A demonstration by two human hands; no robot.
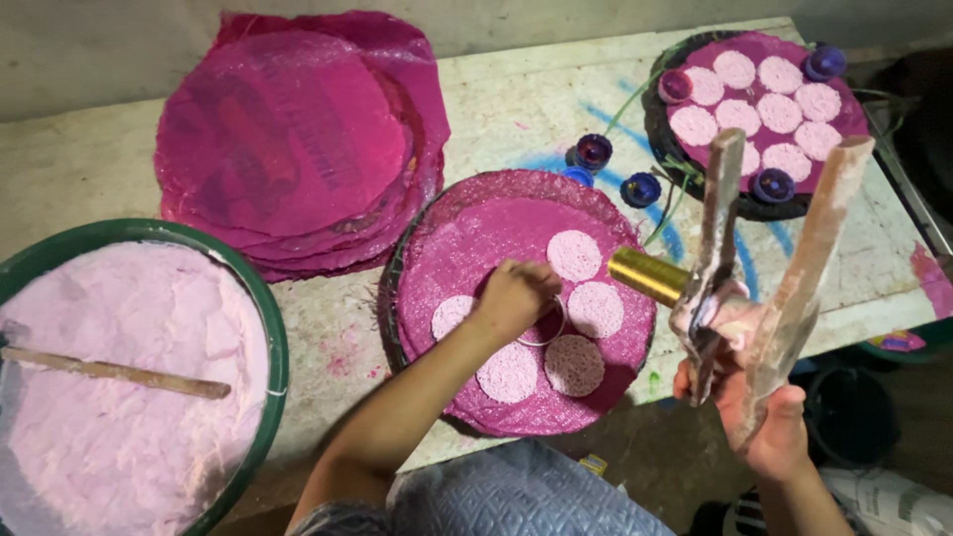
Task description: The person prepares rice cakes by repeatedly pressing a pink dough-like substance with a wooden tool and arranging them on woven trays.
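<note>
My left hand [516,295] rests on a round magenta mesh tray [467,248], fingers closed around a thin metal ring [549,333] set flat on it. Around the ring lie several pale pink batter discs [574,255] and one darker disc [574,363]. My right hand [759,412] is raised at the table's front edge, gripping a batter-coated two-handled press [784,258] with a brass-coloured cylinder [647,275] pointing toward the tray.
A green tub of pink batter [119,387] with a wooden stick [119,372] sits at left. A stack of magenta mesh sheets [288,139] lies behind. At back right, another tray [764,104] holds several discs, with small blue caps [594,151] nearby.
</note>
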